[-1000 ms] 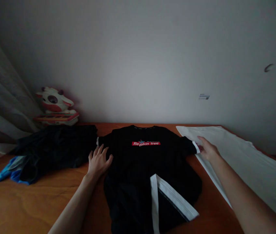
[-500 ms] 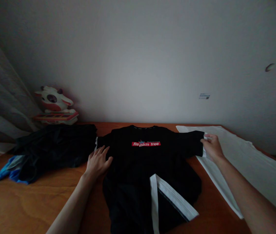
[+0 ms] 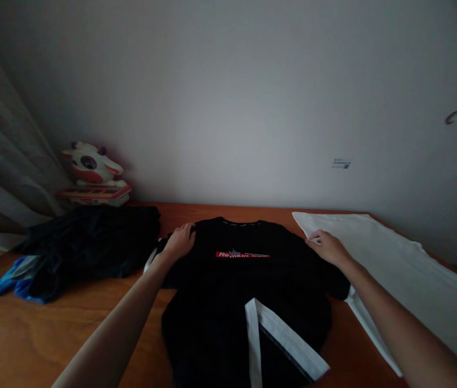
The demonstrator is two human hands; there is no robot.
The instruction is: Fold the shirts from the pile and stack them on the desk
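Note:
A black T-shirt [image 3: 248, 280] with a red "Remain free" print lies front up, its neckline toward the wall. The white-edged hem is folded up in a point near me, and the chest print is partly creased out of sight. My left hand [image 3: 179, 242] is closed on the shirt's left shoulder, with its fingertips partly hidden. On the other side, my right hand [image 3: 329, 247] pinches the right shoulder seam between thumb and fingers. Below that hand the right sleeve hangs down with its white cuff.
Dark clothes [image 3: 99, 248] are heaped on the wooden tabletop [image 3: 50, 345] at left, with a blue cloth [image 3: 8, 280] under them. Behind stands a cow-shaped toy keyboard [image 3: 93, 175]. White fabric [image 3: 398, 258] lies flat at right. A wall [image 3: 232, 108] closes off the back.
My right hand has gone from the right cuff inward to the shoulder, and that sleeve now droops. My left hand has moved up and inward from the left sleeve to the shoulder. The print has creased.

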